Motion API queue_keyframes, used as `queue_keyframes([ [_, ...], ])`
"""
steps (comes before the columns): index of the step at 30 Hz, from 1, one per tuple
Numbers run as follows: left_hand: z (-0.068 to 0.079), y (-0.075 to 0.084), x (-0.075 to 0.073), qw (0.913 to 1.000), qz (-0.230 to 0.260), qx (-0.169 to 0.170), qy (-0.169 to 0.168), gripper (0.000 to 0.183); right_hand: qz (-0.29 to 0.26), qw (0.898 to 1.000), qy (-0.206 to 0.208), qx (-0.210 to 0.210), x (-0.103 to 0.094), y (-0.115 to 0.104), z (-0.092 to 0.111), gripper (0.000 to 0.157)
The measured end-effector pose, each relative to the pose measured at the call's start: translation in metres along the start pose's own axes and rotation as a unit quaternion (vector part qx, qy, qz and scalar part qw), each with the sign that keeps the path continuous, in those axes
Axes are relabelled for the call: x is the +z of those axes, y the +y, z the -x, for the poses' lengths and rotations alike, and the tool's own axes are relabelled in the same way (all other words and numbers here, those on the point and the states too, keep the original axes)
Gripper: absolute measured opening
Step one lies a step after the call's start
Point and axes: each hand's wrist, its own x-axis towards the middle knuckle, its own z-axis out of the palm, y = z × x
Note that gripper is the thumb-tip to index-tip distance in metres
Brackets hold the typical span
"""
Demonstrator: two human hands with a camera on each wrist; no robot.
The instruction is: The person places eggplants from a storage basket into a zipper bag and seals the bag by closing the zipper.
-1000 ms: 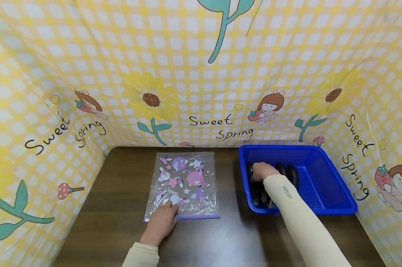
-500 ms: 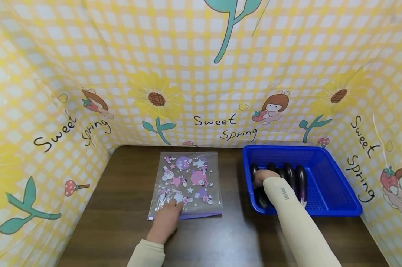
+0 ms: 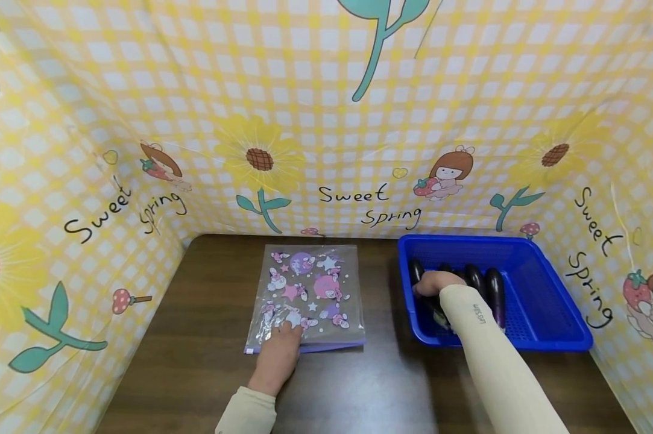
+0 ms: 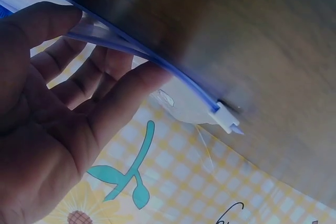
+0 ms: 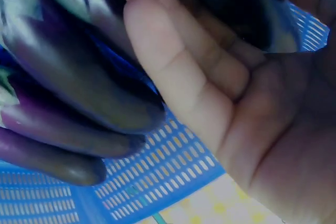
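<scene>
A clear zip bag (image 3: pixel 283 295) with pink and purple cartoon prints lies flat on the table. My left hand (image 3: pixel 279 357) holds its near edge, by the purple zip strip. In the left wrist view, the thumb and curled fingers (image 4: pixel 152 80) lie about the strip, and the white slider (image 4: pixel 224 116) sits at its end. To the right, my right hand (image 3: pixel 437 282) reaches into a blue basket (image 3: pixel 554 289) of several eggplants (image 3: pixel 494 292). In the right wrist view, its fingers and thumb are curled about a dark eggplant (image 5: pixel 231 3), partly hidden by the hand.
A brown wooden table (image 3: pixel 196 313) carries the bag and basket, with the basket near its back right. Yellow checked cloth (image 3: pixel 315 120) walls the back and both sides. The basket's raised rim (image 3: pixel 467 238) surrounds the eggplants.
My right hand has shifted within the left part of the basket, and the eggplants around it show differently. My left hand stays at the bag's near edge. The whole view has drifted slightly.
</scene>
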Motion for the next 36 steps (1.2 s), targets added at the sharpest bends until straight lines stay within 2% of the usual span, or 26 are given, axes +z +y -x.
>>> queue_keyframes([
  [3, 0.001, 0.000, 0.001, 1.0000, -0.003, 0.001, 0.008, 0.022, -0.022, 1.000, 0.001, -0.009, -0.006, 0.000, 0.003, 0.042],
  [5, 0.001, 0.000, 0.001, 0.9999, -0.006, 0.004, 0.012, 0.023, -0.018, 1.000, 0.007, -0.014, -0.009, -0.001, 0.005, 0.050],
  [7, 0.001, 0.000, 0.002, 0.9999, -0.007, 0.005, 0.011, 0.025, -0.005, 0.999, 0.015, -0.031, -0.011, -0.002, 0.006, 0.051],
  [13, 0.002, -0.001, 0.003, 1.0000, 0.002, -0.004, -0.005, 0.024, -0.016, 0.999, 0.043, -0.025, -0.013, -0.002, 0.010, 0.045],
  [16, 0.003, 0.000, 0.003, 1.0000, 0.002, -0.002, 0.008, 0.019, -0.011, 0.996, 0.073, -0.050, -0.014, -0.002, 0.017, 0.045],
  [19, 0.004, 0.001, 0.003, 0.9995, -0.007, 0.004, 0.031, 0.016, -0.029, 0.993, 0.091, -0.067, -0.015, -0.001, 0.027, 0.054],
  [24, 0.005, 0.002, 0.003, 0.9989, -0.010, 0.007, 0.045, 0.014, -0.057, 0.990, 0.116, -0.063, -0.012, 0.001, 0.049, 0.073],
  [30, 0.008, 0.001, 0.005, 0.9995, -0.002, 0.001, 0.032, 0.022, -0.056, 0.982, 0.162, -0.080, 0.003, -0.006, 0.073, 0.072],
  [36, 0.006, 0.001, 0.006, 0.9988, -0.001, 0.006, 0.050, 0.022, -0.069, 0.970, 0.212, -0.098, 0.021, -0.020, 0.090, 0.059],
])
